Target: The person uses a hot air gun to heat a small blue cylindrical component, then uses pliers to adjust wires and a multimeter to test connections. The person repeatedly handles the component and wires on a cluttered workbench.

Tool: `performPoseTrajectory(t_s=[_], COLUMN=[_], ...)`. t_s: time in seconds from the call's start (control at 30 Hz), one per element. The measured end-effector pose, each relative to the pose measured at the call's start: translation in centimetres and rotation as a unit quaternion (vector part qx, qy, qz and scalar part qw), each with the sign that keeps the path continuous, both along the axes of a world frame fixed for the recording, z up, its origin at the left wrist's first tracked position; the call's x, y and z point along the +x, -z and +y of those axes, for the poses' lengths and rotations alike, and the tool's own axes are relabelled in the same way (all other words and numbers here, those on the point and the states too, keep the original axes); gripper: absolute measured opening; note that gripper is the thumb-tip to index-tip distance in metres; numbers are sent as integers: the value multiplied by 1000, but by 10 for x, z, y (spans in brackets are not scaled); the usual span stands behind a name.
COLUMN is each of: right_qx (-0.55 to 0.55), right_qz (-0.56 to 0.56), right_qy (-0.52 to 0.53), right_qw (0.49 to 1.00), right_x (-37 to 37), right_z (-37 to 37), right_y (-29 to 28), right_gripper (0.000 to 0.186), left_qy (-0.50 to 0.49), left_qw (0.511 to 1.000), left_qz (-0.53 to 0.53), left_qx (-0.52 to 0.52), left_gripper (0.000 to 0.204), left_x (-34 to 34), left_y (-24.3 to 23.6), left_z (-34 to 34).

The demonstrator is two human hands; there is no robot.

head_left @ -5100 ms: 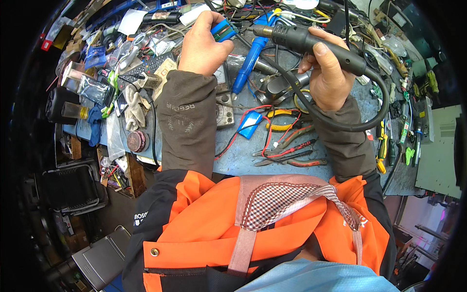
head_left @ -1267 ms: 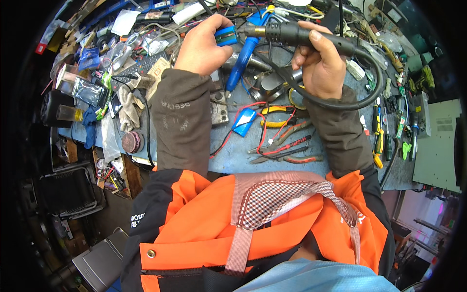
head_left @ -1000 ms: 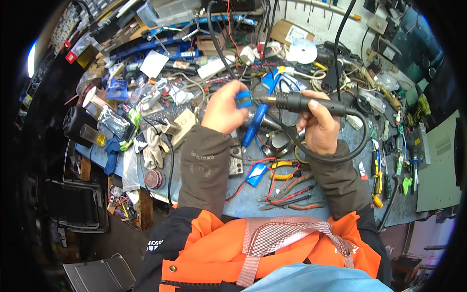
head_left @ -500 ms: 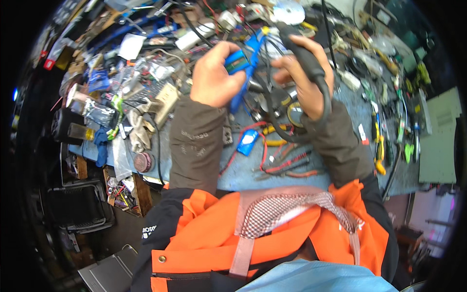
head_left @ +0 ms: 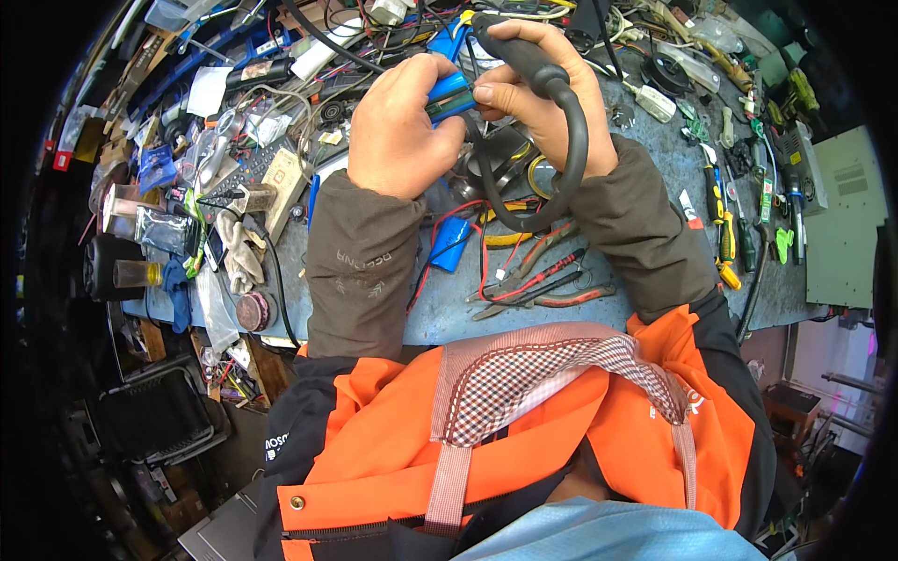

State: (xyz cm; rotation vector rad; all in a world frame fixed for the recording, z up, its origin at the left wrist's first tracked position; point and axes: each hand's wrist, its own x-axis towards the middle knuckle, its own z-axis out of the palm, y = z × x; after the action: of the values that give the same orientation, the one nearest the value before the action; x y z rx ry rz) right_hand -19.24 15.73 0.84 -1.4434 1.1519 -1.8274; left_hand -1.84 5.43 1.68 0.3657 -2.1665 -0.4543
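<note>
A left hand (head_left: 404, 129), bare and curled with its back showing, grips a blue pack (head_left: 450, 92) between thumb and fingers; the pack is a small block with smooth, glossy blue sides and a darker greenish strip between them, held above the far part of the table (head_left: 449, 310). The right hand (head_left: 559, 98) is closed around a tool (head_left: 516, 54), a matt black cylinder, while its thumb and fingertip meet right at the pack's near-right end; whether they press on it is too small to tell. A thick, rubbery black cable (head_left: 572, 159) leaves the tool and hangs in a smooth U. Both forearms wear creased brown cloth sleeves (head_left: 365, 257). Below, on the scuffed blue surface, lies a flat, shiny blue cell (head_left: 451, 245) beside thin red and black wires. Near it are pliers with curved yellow handles (head_left: 522, 206), red-handled pliers (head_left: 578, 296) and a ring of yellowish tape (head_left: 541, 176). To the left sit a limp, pale knitted glove (head_left: 239, 254), a round maroon tin (head_left: 253, 310) and a soft blue rag (head_left: 176, 283). To the right, slim screwdrivers (head_left: 728, 236) with hard yellow-and-black handles lie lengthwise.
</note>
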Motion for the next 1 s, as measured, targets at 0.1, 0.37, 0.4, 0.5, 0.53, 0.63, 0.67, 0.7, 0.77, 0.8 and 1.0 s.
performPoseTrajectory(t_s=[0.1, 0.37, 0.4, 0.5, 0.53, 0.63, 0.67, 0.7, 0.77, 0.8, 1.0], right_qx=[-1, -30, -27, -24, -27, -33, -34, -46, -72, -87, -137], right_qz=[5, 55, 89, 159, 162, 170, 171, 164, 150, 172, 254], right_qy=[4, 89, 97, 117, 120, 123, 124, 130, 142, 145, 209], right_qw=[1000, 994, 991, 980, 979, 977, 977, 977, 976, 970, 934], right_x=[0, 10, 10, 8, 7, 7, 8, 9, 11, 10, 10], right_z=[-1, -1, -1, 0, 0, 0, 1, 0, -2, -2, 1], right_y=[3, 7, 7, 7, 8, 7, 7, 7, 8, 8, 6], right_gripper=[54, 51, 53, 56, 56, 57, 57, 57, 57, 59, 70], left_qy=[-6, -4, -4, -5, -4, 8, 13, 11, 7, 6, 1], left_qw=[1000, 1000, 999, 999, 998, 994, 993, 992, 990, 992, 994], left_qz=[-3, 6, 2, -4, -3, 2, 3, 2, -2, 0, 4], left_qx=[-6, 28, 33, 54, 66, 106, 120, 126, 138, 129, 108], left_gripper=[37, 36, 36, 36, 36, 37, 38, 38, 39, 39, 41], left_x=[-1, -3, -2, 0, -1, -1, -1, -1, 0, 0, -3], left_y=[1, 2, 2, 0, 1, 2, 3, 2, -1, -1, 2], left_z=[0, 1, 1, 1, 1, -1, -1, -1, 1, 1, 1])
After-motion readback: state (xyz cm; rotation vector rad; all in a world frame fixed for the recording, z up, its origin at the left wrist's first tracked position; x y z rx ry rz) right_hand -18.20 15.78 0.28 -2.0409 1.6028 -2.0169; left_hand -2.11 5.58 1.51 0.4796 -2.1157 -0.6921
